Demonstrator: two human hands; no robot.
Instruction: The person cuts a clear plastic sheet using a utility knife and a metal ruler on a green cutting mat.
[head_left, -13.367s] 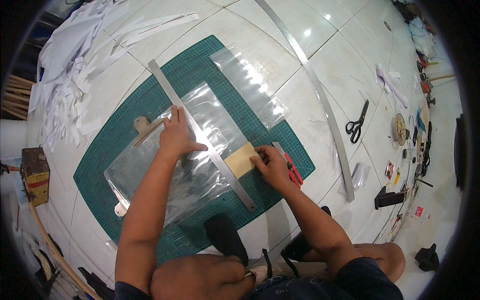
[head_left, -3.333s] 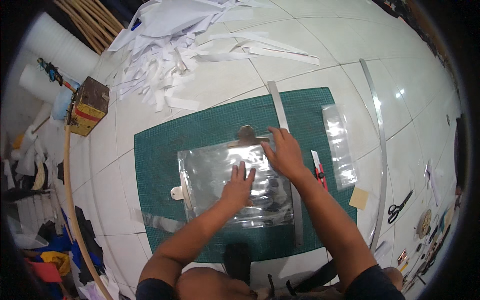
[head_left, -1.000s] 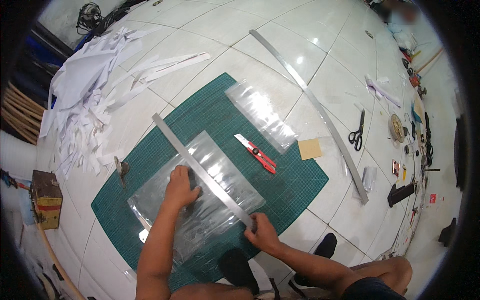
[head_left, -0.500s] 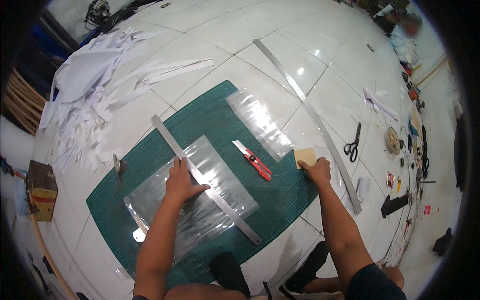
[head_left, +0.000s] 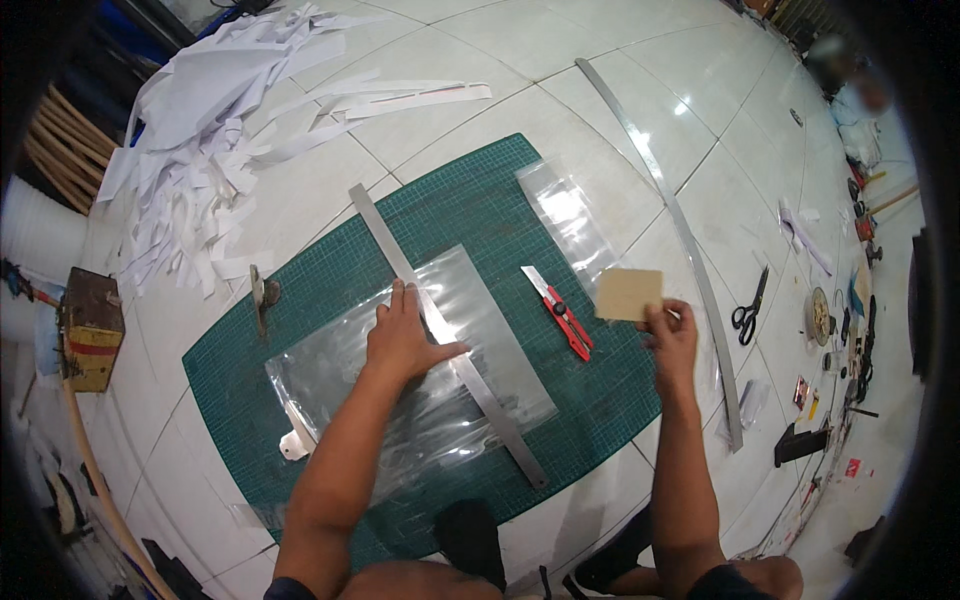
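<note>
My left hand (head_left: 400,345) lies spread on a steel ruler (head_left: 382,236) and on the clear plastic sheets (head_left: 505,365) beneath it, thumb stretched across the metal. The ruler runs diagonally over the sheets on a green cutting mat (head_left: 460,195). Between the thumb and fingers of my right hand (head_left: 674,340) is a small tan rectangular card (head_left: 630,294), held at the mat's right edge. A red utility knife (head_left: 568,325), blade exposed, rests on the mat between my hands. Beyond it, a narrower clear plastic piece (head_left: 570,215) overlaps the mat's edge and the tiles.
A long metal strip (head_left: 680,225) crosses the tiled floor on the right, with black scissors (head_left: 750,310) beyond it. White paper scraps (head_left: 200,120) are heaped at the far left. A worn box (head_left: 92,330) stands left of the mat. Another person (head_left: 855,110) is at the far right.
My right hand has raised the tan card from the mat's edge, turning it flatter to view. The left hand stays on the ruler. The whole view has shifted, moving the scene rightward.
</note>
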